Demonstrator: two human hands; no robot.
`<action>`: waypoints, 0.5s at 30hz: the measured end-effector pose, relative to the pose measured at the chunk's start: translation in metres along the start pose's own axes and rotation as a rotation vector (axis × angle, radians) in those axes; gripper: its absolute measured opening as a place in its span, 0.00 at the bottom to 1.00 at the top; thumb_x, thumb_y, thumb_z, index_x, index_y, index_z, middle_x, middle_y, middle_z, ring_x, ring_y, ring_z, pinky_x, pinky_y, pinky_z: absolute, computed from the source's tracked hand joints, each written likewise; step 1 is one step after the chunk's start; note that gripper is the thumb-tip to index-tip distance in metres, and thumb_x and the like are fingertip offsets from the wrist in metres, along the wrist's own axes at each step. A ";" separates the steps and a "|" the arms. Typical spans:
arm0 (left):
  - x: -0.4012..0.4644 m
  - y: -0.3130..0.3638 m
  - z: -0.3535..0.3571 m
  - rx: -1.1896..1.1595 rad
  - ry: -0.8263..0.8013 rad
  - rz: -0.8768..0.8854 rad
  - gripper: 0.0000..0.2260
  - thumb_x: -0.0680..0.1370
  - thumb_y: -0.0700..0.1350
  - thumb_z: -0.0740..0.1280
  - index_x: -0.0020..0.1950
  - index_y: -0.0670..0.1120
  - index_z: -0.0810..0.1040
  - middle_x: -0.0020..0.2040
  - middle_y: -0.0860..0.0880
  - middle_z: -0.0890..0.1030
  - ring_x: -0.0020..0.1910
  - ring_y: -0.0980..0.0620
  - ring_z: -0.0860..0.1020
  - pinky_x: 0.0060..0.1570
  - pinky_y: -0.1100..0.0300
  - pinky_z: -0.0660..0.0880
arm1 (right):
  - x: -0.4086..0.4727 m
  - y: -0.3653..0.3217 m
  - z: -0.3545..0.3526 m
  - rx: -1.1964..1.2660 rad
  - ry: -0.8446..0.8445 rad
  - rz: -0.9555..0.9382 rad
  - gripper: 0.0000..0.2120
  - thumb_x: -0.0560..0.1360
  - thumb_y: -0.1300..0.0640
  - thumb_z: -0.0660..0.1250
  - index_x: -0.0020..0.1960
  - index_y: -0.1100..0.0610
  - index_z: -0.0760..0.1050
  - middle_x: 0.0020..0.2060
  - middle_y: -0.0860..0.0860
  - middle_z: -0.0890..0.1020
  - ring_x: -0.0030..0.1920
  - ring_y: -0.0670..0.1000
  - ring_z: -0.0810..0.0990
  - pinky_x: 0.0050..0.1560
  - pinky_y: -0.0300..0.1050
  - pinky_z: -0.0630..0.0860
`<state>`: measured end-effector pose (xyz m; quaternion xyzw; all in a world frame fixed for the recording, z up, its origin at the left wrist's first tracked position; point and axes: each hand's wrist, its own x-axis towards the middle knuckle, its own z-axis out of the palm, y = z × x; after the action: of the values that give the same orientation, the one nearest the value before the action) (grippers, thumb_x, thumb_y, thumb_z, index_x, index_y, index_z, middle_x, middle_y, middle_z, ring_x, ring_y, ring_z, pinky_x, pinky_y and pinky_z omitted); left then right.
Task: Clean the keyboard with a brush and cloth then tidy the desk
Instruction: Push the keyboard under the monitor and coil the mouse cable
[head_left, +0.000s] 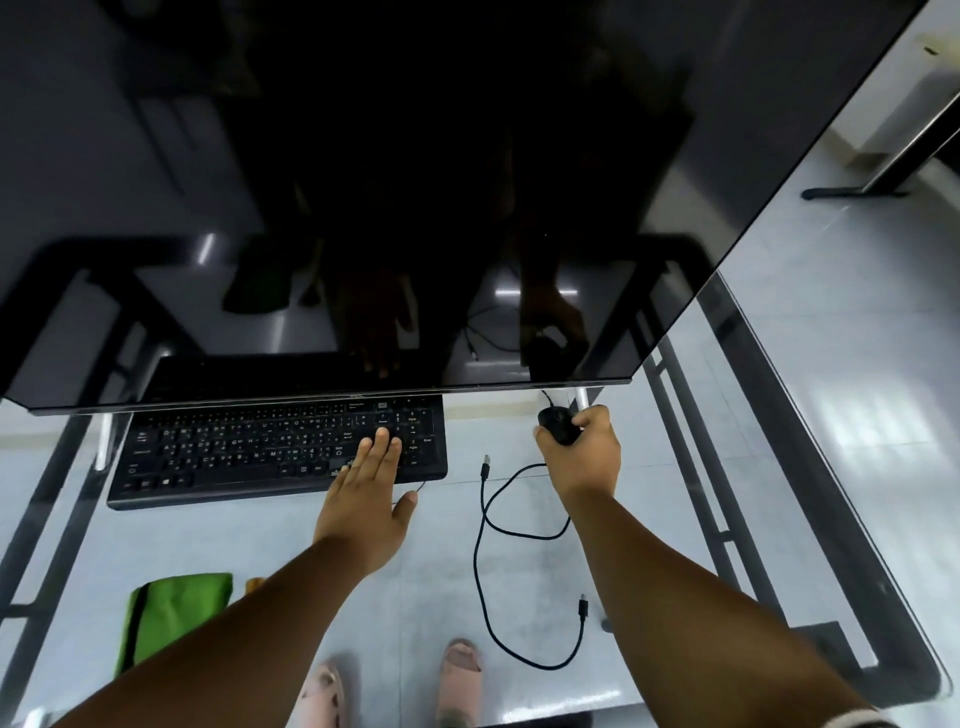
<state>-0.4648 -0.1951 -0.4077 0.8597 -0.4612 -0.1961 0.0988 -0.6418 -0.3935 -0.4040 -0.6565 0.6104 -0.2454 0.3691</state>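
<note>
Left hand (370, 486) lies flat, fingers straight, on the right end of the keyboard (270, 452) at frame centre, likely steadying it. Right hand (582, 452) curls around the mouse (557, 425), probably shifting it aside. Green cloth (171, 618) waits lower left on the worktop (779, 415).

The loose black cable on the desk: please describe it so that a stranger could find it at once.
Start at the black keyboard under the big dark monitor on the glass desk. To its right, between the two forearms, the loose black cable snakes towards the near edge. Unlike the mouse in the right hand, both its plug ends lie free.
</note>
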 end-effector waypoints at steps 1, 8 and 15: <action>0.000 -0.001 -0.001 -0.003 -0.002 0.003 0.31 0.82 0.56 0.54 0.79 0.50 0.42 0.76 0.56 0.36 0.76 0.56 0.37 0.74 0.55 0.42 | 0.002 -0.002 0.003 -0.006 0.005 0.004 0.20 0.67 0.49 0.76 0.46 0.52 0.65 0.44 0.51 0.78 0.43 0.53 0.78 0.32 0.38 0.69; -0.001 -0.006 0.000 -0.015 -0.006 0.026 0.31 0.82 0.55 0.56 0.79 0.50 0.43 0.76 0.57 0.36 0.75 0.57 0.36 0.74 0.56 0.42 | 0.001 -0.004 0.009 0.014 -0.003 0.043 0.22 0.66 0.48 0.77 0.48 0.52 0.66 0.45 0.51 0.78 0.45 0.54 0.79 0.34 0.39 0.70; -0.002 -0.008 0.000 -0.020 0.009 0.026 0.31 0.81 0.54 0.56 0.79 0.49 0.44 0.76 0.56 0.37 0.77 0.55 0.39 0.74 0.55 0.45 | -0.016 0.011 -0.001 0.014 0.041 0.018 0.35 0.63 0.45 0.79 0.64 0.55 0.71 0.55 0.46 0.71 0.59 0.50 0.72 0.60 0.48 0.74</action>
<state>-0.4598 -0.1889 -0.4096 0.8535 -0.4699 -0.1954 0.1119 -0.6511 -0.3778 -0.4099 -0.6431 0.6220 -0.2597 0.3635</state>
